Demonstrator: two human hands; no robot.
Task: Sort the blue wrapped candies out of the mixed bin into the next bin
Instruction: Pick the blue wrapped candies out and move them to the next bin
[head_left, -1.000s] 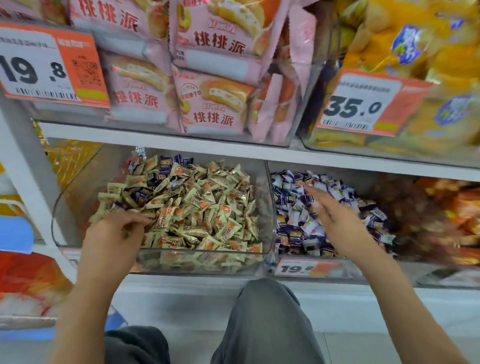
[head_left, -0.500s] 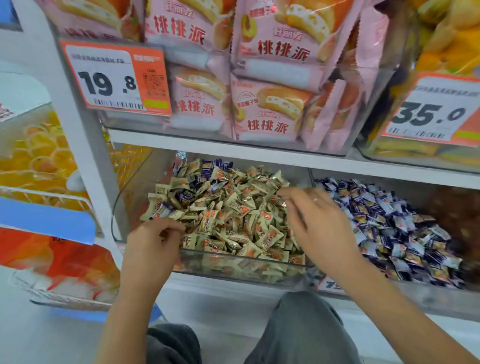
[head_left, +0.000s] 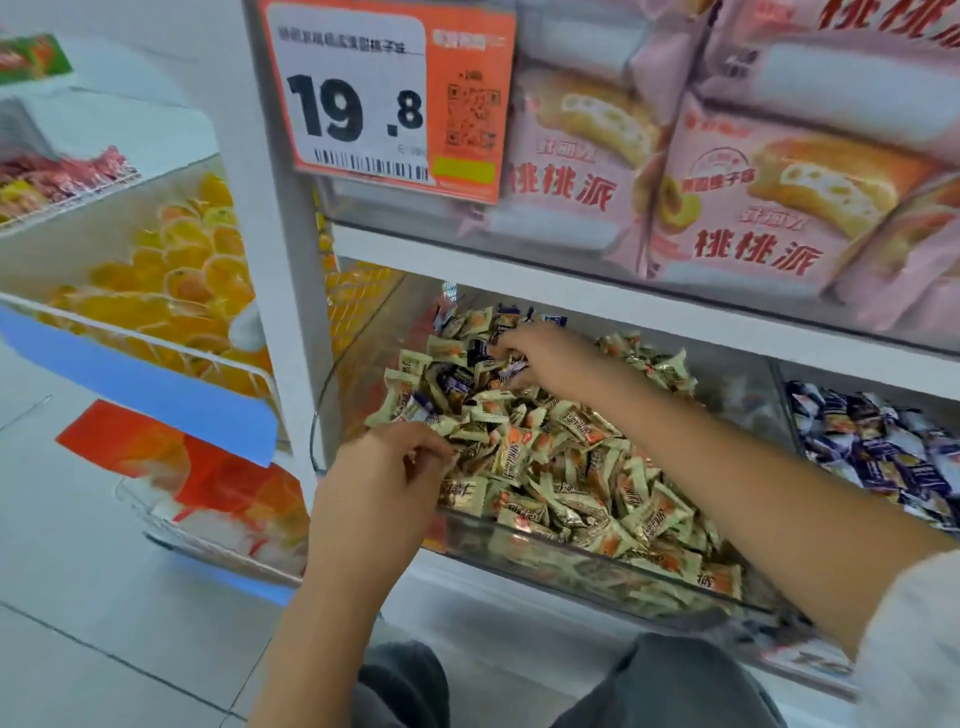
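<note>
Both hands are inside the mixed bin (head_left: 613, 564), a clear bin at centre frame on the lower shelf. It holds mostly cream-and-gold candies (head_left: 566, 467), with blue candies (head_left: 457, 382) scattered in the pile's upper left part, toward the bin's back left corner.

Right hand (head_left: 545, 358): reaches across from lower right of the frame to the back of the pile. Fingers are curled down among the blue wrappers, and a blue-and-white wrapper shows at the fingertips (head_left: 511, 364). Whether it is pinched cannot be told; the picture is blurred there.

Left hand (head_left: 384, 473): at the front left of the pile, just above the bin's front wall. Fingers are curled narrowly, tips touching cream candies. Whether it holds one cannot be told.

The next bin (head_left: 779, 410) stands to the right of the mixed bin, at the frame's right edge, and is filled with blue-and-white candies.

On the shelf above, pink snack packs (head_left: 743, 208) fill the upper right. An orange price tag (head_left: 395, 93) reading 19.8 hangs at upper centre. Orange-patterned displays occupy the left of the frame.
</note>
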